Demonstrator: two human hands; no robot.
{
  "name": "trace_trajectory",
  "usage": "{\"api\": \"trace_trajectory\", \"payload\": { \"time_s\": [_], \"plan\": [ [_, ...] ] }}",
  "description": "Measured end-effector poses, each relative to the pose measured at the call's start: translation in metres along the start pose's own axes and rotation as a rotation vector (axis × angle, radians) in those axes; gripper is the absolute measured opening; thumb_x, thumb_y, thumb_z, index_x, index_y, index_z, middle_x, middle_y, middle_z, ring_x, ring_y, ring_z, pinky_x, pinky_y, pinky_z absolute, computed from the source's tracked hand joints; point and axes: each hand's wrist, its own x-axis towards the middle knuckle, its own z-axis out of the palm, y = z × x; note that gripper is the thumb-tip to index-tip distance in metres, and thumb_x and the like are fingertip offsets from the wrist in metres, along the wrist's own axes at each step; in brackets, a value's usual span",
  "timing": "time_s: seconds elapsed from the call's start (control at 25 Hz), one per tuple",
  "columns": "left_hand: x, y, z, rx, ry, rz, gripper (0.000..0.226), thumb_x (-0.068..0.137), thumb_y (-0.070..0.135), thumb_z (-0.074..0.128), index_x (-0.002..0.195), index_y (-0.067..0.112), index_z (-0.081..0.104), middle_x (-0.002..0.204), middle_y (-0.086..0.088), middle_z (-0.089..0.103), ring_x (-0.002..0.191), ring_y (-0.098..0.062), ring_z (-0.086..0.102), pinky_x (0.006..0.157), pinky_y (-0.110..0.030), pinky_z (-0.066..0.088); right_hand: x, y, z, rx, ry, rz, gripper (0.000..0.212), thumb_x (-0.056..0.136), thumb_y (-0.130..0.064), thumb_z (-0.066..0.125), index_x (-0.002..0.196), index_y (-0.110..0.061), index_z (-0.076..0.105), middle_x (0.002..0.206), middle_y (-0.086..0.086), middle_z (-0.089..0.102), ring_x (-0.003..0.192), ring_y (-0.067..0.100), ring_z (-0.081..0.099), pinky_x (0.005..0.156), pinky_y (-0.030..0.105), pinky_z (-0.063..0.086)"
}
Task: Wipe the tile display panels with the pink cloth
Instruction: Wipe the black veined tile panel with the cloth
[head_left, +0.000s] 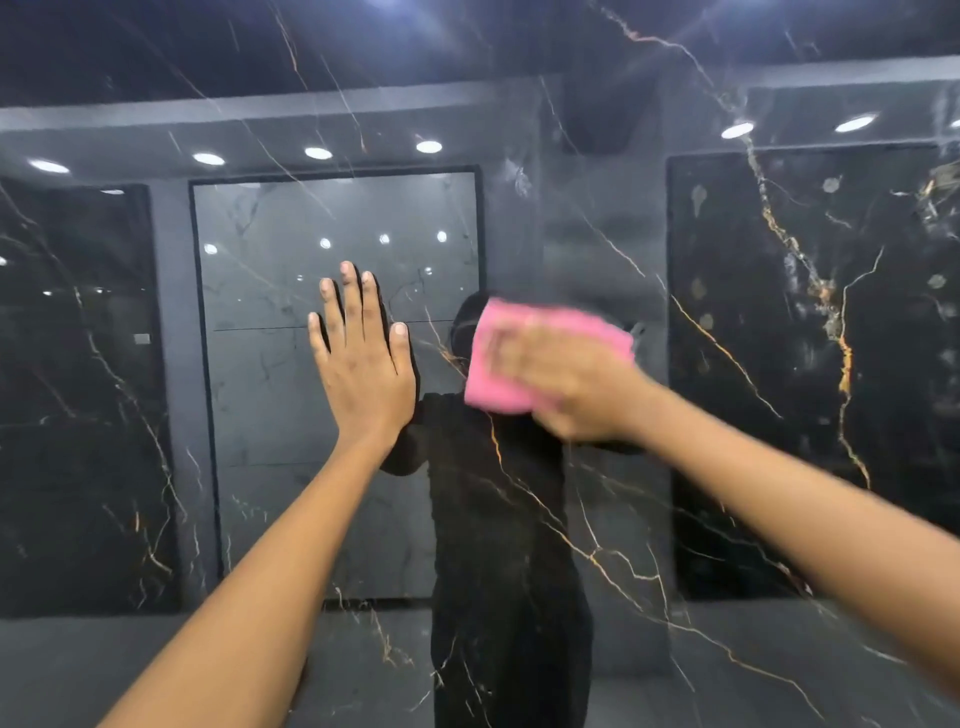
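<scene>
Tile display panel (597, 519), one glossy black slab veined in gold and white, fills the view; it mirrors a room with ceiling spotlights (318, 153), other framed panels and the person's dark silhouette. One pink cloth (498, 374) lies flat against the panel near its middle, just right of the left hand (363, 374). That hand is spread flat on the glossy face, all five fingers straight, holding nothing. The right hand (571, 384) presses on the cloth; it is blurred, so how its fingers lie cannot be told. Two bare forearms reach up from below.
</scene>
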Motion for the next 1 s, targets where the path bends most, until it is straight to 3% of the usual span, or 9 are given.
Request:
{"api": "trace_trajectory", "payload": {
  "time_s": [0.12, 0.2, 0.36, 0.48, 0.6, 0.72, 0.8, 0.92, 1.0],
  "plan": [
    [-0.002, 0.000, 0.000, 0.011, 0.007, 0.004, 0.059, 0.102, 0.035, 0.020, 0.156, 0.013, 0.013, 0.164, -0.003, 0.006, 0.151, -0.025, 0.002, 0.121, -0.045, 0.003, 0.035, 0.075, -0.022, -0.079, 0.235, 0.533, 0.058, 0.070, -0.009, 0.049, 0.126, 0.000, 0.062, 0.134, 0.016, 0.057, 0.134, 0.039, 0.042, 0.119, 0.034, 0.018],
    [-0.001, 0.000, 0.000, 0.016, 0.011, 0.004, 0.059, 0.102, 0.035, 0.020, 0.156, 0.013, 0.013, 0.164, -0.003, 0.006, 0.151, -0.025, 0.003, 0.121, -0.045, 0.003, 0.035, 0.049, -0.013, -0.036, 0.251, 0.565, 0.058, 0.070, -0.010, 0.047, 0.126, 0.000, 0.062, 0.134, 0.017, 0.057, 0.133, 0.037, 0.043, 0.118, 0.032, 0.020],
    [-0.001, 0.000, 0.000, 0.016, 0.013, 0.003, 0.058, 0.102, 0.033, 0.023, 0.155, 0.012, 0.015, 0.164, -0.005, 0.009, 0.150, -0.027, 0.006, 0.121, -0.046, 0.006, -0.025, -0.076, 0.013, 0.054, -0.118, -0.073, 0.055, 0.076, -0.016, 0.045, 0.125, -0.001, 0.062, 0.133, 0.018, 0.057, 0.132, 0.029, 0.040, 0.119, 0.036, 0.015],
    [-0.001, 0.000, 0.000, 0.009, 0.015, 0.003, 0.058, 0.102, 0.033, 0.023, 0.155, 0.012, 0.015, 0.164, -0.005, 0.009, 0.150, -0.026, 0.006, 0.121, -0.045, 0.006, -0.022, -0.045, 0.008, 0.125, -0.208, -0.371, 0.048, 0.081, -0.011, 0.047, 0.125, 0.001, 0.061, 0.133, 0.020, 0.057, 0.131, 0.028, 0.043, 0.116, 0.039, 0.026],
    [-0.001, 0.000, 0.001, 0.021, 0.019, 0.007, 0.058, 0.102, 0.034, 0.020, 0.156, 0.013, 0.013, 0.164, -0.003, 0.007, 0.151, -0.025, 0.004, 0.121, -0.044, 0.005, 0.035, 0.058, -0.018, -0.076, 0.108, 0.083, 0.052, 0.074, -0.013, 0.046, 0.121, 0.004, 0.062, 0.124, 0.024, 0.062, 0.125, 0.034, 0.048, 0.109, 0.041, 0.033],
    [-0.002, -0.001, 0.002, 0.015, 0.020, 0.007, 0.059, 0.102, 0.035, 0.019, 0.156, 0.013, 0.013, 0.164, -0.003, 0.006, 0.151, -0.024, 0.003, 0.121, -0.043, 0.003, 0.064, 0.096, -0.031, -0.067, 0.209, 0.522, 0.062, 0.072, -0.020, 0.041, 0.127, 0.001, 0.060, 0.136, 0.018, 0.055, 0.133, 0.037, 0.044, 0.115, 0.042, 0.028],
    [0.000, -0.001, 0.002, 0.009, 0.028, 0.001, 0.059, 0.101, 0.035, 0.021, 0.155, 0.012, 0.015, 0.164, -0.004, 0.008, 0.151, -0.025, 0.005, 0.121, -0.044, 0.005, 0.051, 0.048, -0.011, -0.024, 0.156, 0.377, 0.061, 0.069, -0.019, 0.042, 0.122, 0.003, 0.063, 0.130, 0.021, 0.059, 0.127, 0.039, 0.050, 0.115, 0.038, 0.026],
    [0.000, 0.002, 0.000, -0.006, 0.041, 0.007, 0.059, 0.099, 0.034, 0.025, 0.153, 0.010, 0.023, 0.162, -0.005, 0.016, 0.149, -0.026, 0.011, 0.119, -0.046, 0.009, 0.005, -0.040, 0.007, 0.102, -0.108, -0.174, 0.058, 0.074, -0.019, 0.049, 0.128, 0.000, 0.060, 0.138, 0.017, 0.053, 0.136, 0.030, 0.038, 0.119, 0.038, 0.020],
    [0.006, 0.005, -0.006, -0.045, 0.058, -0.004, 0.057, 0.096, 0.034, 0.030, 0.147, 0.009, 0.036, 0.158, -0.007, 0.029, 0.145, -0.027, 0.021, 0.116, -0.048, 0.014, 0.006, -0.013, 0.001, 0.077, -0.179, -0.385, 0.055, 0.078, -0.019, 0.056, 0.129, 0.000, 0.058, 0.140, 0.017, 0.052, 0.139, 0.027, 0.033, 0.121, 0.035, 0.015]
  ]
}}
